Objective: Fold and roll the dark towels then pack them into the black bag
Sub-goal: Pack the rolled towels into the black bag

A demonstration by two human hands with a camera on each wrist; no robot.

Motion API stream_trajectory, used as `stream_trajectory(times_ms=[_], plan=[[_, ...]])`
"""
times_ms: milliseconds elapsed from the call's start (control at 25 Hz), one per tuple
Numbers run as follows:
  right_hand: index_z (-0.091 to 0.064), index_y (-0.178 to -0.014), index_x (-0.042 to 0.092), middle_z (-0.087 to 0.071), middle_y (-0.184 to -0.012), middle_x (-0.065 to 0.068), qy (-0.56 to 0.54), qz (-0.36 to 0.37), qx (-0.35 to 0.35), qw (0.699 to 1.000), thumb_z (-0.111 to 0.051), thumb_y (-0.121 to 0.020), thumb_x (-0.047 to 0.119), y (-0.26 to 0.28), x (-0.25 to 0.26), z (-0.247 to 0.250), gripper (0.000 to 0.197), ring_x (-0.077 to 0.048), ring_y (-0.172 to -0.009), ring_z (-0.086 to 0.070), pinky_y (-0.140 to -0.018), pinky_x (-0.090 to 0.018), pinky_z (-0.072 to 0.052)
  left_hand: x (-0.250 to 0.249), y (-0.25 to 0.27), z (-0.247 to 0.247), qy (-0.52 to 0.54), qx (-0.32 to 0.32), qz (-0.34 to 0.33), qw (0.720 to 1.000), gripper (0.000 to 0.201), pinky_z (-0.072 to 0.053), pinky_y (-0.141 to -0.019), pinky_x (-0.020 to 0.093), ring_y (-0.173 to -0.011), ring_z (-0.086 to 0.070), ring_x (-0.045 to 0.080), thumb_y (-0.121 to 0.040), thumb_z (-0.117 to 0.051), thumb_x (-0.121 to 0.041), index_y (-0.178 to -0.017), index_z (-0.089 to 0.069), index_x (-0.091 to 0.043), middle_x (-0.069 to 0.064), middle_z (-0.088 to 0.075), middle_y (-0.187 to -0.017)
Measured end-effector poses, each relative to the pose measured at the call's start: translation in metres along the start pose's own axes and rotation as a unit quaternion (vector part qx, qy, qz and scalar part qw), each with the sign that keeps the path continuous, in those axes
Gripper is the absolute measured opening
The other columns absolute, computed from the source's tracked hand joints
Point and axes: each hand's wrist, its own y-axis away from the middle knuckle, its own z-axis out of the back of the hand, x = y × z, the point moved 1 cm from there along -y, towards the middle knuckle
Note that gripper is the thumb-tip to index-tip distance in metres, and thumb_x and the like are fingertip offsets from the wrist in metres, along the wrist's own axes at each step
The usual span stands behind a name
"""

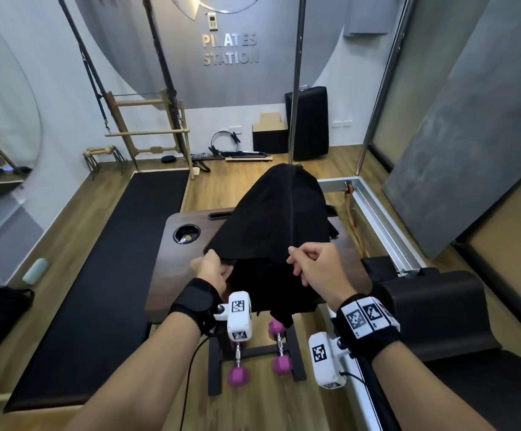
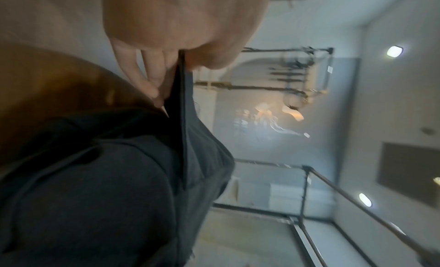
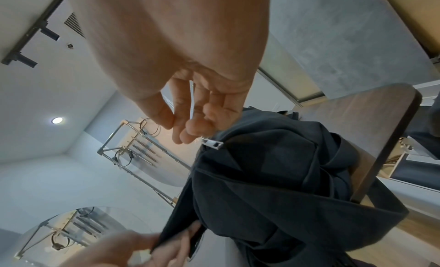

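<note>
The black bag (image 1: 271,219) stands on the dark wooden table (image 1: 172,259), with a zipper line running down its middle. My left hand (image 1: 212,267) grips the left edge of its opening; in the left wrist view my fingers (image 2: 147,79) pinch that edge (image 2: 185,120). My right hand (image 1: 312,262) pinches the bag's rim at the near end of the zipper, and the silver zipper pull (image 3: 212,143) sits just past my fingertips (image 3: 190,132). Dark fabric (image 1: 268,284) shows under the lifted flap; I cannot tell towel from bag there.
A round cup hole (image 1: 187,234) is at the table's far left. Two purple dumbbells (image 1: 279,346) lie on the table's base below. A long black mat (image 1: 113,275) lies left, a black padded reformer (image 1: 439,306) right, and metal poles (image 1: 296,88) behind.
</note>
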Motion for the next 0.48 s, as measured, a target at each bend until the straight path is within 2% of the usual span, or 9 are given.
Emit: stream_trajectory(times_ms=[40, 80, 120, 240, 280, 320, 400, 440, 480], plan=[[-0.074, -0.069, 0.017, -0.067, -0.06, -0.007, -0.002, 0.009, -0.012, 1.0, -0.066, -0.099, 0.031, -0.005, 0.003, -0.001, 0.034, -0.016, -0.049, -0.058, -0.057, -0.03, -0.049, -0.011, 0.006, -0.008, -0.007, -0.015, -0.067, 0.998, 0.023, -0.06, -0.088, 0.045, -0.101, -0.069, 0.034, -0.11, -0.049, -0.014, -0.133, -0.052, -0.009, 0.016, -0.064, -0.125], [-0.074, -0.071, 0.019, -0.068, -0.062, -0.006, -0.004, 0.02, -0.024, 1.0, -0.066, -0.098, 0.032, -0.01, 0.007, -0.002, 0.031, -0.015, -0.052, -0.061, -0.057, -0.029, -0.051, -0.022, 0.016, -0.016, -0.044, -0.016, -0.144, 0.988, 0.018, -0.058, -0.094, 0.048, -0.106, -0.067, 0.033, -0.11, -0.05, -0.019, -0.127, -0.05, -0.013, 0.01, -0.063, -0.116], [-0.075, -0.074, 0.021, -0.071, -0.066, -0.004, -0.01, 0.032, -0.034, 0.999, -0.066, -0.098, 0.033, -0.015, 0.013, -0.003, 0.028, -0.014, -0.057, -0.065, -0.057, -0.027, -0.052, -0.032, 0.028, -0.025, -0.089, -0.001, -0.231, 0.969, 0.013, -0.056, -0.092, 0.045, -0.105, -0.065, 0.028, -0.111, -0.05, -0.023, -0.122, -0.048, -0.017, 0.003, -0.06, -0.107], [-0.076, -0.096, 0.033, -0.078, -0.091, 0.006, -0.074, 0.049, -0.039, 0.995, -0.067, -0.097, 0.04, -0.037, 0.035, -0.009, 0.011, -0.01, -0.087, -0.076, -0.068, -0.025, -0.06, -0.047, 0.072, -0.052, -0.153, 0.109, -0.466, 0.865, 0.008, -0.046, -0.08, 0.027, -0.087, -0.059, 0.003, -0.109, -0.055, -0.025, -0.114, -0.049, -0.022, -0.012, -0.057, -0.096], [-0.074, -0.105, 0.036, -0.078, -0.1, 0.009, -0.117, 0.041, -0.043, 0.991, -0.066, -0.097, 0.044, -0.044, 0.042, -0.009, 0.014, -0.007, -0.097, -0.074, -0.073, -0.025, -0.061, -0.047, 0.086, -0.062, -0.179, 0.169, -0.523, 0.816, 0.008, -0.048, -0.083, 0.026, -0.092, -0.061, 0.001, -0.107, -0.058, -0.022, -0.113, -0.053, -0.021, -0.017, -0.06, -0.1], [-0.071, -0.114, 0.038, -0.077, -0.109, 0.011, -0.166, 0.029, -0.052, 0.984, -0.064, -0.096, 0.05, -0.048, 0.046, -0.007, 0.023, -0.004, -0.104, -0.072, -0.079, -0.023, -0.061, -0.042, 0.098, -0.071, -0.227, 0.246, -0.56, 0.758, 0.01, -0.05, -0.093, 0.028, -0.105, -0.062, 0.001, -0.105, -0.061, -0.018, -0.114, -0.057, -0.02, -0.02, -0.063, -0.108], [-0.067, -0.127, 0.037, -0.074, -0.12, 0.011, -0.254, 0.011, -0.09, 0.963, -0.058, -0.095, 0.062, -0.056, 0.044, 0.006, 0.042, -0.005, -0.111, -0.071, -0.088, -0.027, -0.06, -0.026, 0.117, -0.086, -0.338, 0.421, -0.567, 0.623, 0.018, -0.043, -0.116, 0.031, -0.136, -0.055, 0.01, -0.098, -0.065, -0.008, -0.114, -0.063, -0.017, -0.01, -0.063, -0.135], [-0.065, -0.13, 0.037, -0.074, -0.121, 0.007, -0.292, -0.006, -0.106, 0.951, -0.056, -0.091, 0.068, -0.058, 0.039, 0.015, 0.051, -0.01, -0.111, -0.072, -0.088, -0.032, -0.062, -0.018, 0.12, -0.09, -0.369, 0.488, -0.542, 0.576, 0.023, -0.041, -0.117, 0.029, -0.14, -0.052, 0.009, -0.094, -0.064, -0.004, -0.113, -0.065, -0.017, -0.005, -0.06, -0.142], [-0.063, -0.132, 0.034, -0.075, -0.121, 0.002, -0.319, -0.036, -0.123, 0.939, -0.054, -0.087, 0.072, -0.058, 0.031, 0.024, 0.059, -0.016, -0.108, -0.074, -0.085, -0.038, -0.063, -0.012, 0.119, -0.09, -0.38, 0.529, -0.506, 0.565, 0.027, -0.042, -0.114, 0.023, -0.138, -0.053, 0.003, -0.091, -0.063, -0.002, -0.112, -0.066, -0.019, -0.006, -0.06, -0.143]])
